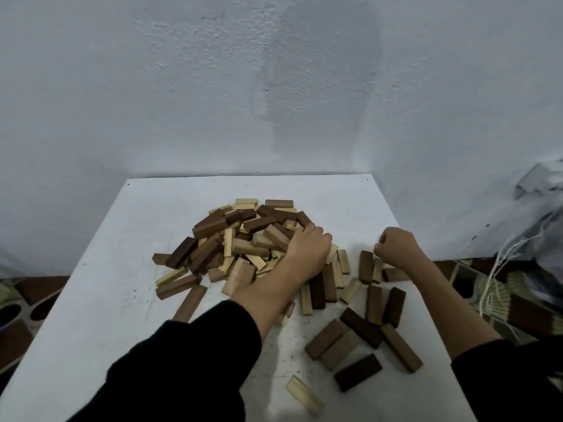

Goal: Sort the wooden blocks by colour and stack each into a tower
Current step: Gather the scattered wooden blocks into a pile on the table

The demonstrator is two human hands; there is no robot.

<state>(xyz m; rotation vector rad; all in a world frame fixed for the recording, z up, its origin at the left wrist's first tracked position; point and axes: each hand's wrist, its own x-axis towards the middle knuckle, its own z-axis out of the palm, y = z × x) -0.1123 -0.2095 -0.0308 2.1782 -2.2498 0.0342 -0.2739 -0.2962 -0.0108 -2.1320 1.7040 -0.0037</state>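
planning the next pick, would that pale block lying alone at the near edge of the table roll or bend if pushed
The pale block looks flat-sided, so it would likely slide, not roll. Being wood, it should stay stiff. It lies flat on the table, so tipping seems unlikely.

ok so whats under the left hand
The left hand rests on the right edge of the block pile; pale and dark blocks poke out around it. Those directly beneath are covered.

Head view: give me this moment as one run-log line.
phase: sorting | left hand: on pile | right hand: pinching pale block | towers: none yet
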